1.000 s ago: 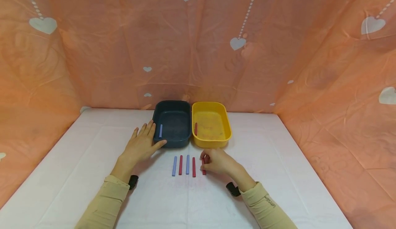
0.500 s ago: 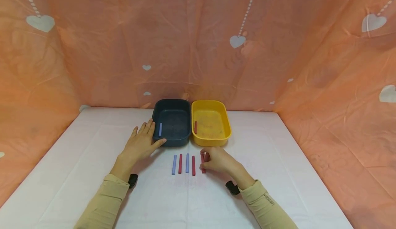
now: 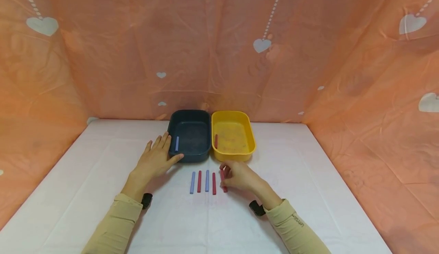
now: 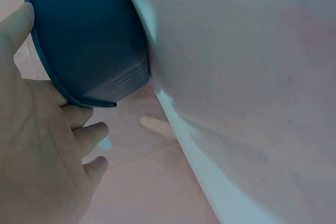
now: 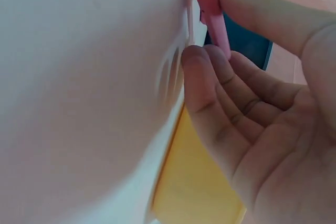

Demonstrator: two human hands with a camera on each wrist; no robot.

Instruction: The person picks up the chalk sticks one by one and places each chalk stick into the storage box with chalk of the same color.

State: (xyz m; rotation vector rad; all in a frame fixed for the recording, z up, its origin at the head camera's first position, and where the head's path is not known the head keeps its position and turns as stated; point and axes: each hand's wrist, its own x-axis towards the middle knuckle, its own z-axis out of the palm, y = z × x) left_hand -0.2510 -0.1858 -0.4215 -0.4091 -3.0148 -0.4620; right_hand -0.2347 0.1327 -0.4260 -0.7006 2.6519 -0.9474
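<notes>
My left hand (image 3: 153,162) lies with spread, straight fingers along the left side of the dark blue tray (image 3: 207,153), its thumb at the front rim. One blue chalk stick (image 3: 177,143) is inside that tray. My right hand (image 3: 240,176) pinches a red chalk stick (image 5: 211,9) between thumb and fingertips at the right end of a row. The stick slants, and its near end looks close to the cloth. Left of it lie a red stick (image 3: 214,183), a blue stick (image 3: 207,180), another red stick (image 3: 199,181) and another blue stick (image 3: 192,182).
Right beside the blue tray stands a yellow tray (image 3: 252,147) with one red stick (image 3: 216,141) in it. White cloth (image 3: 164,223) covers the table. Orange sheeting with white hearts (image 3: 233,74) hangs behind and at both sides.
My right hand has shifted slightly left, and the red chalk stick in its fingers has tilted with its far end to the left. My left hand stays on the blue tray.
</notes>
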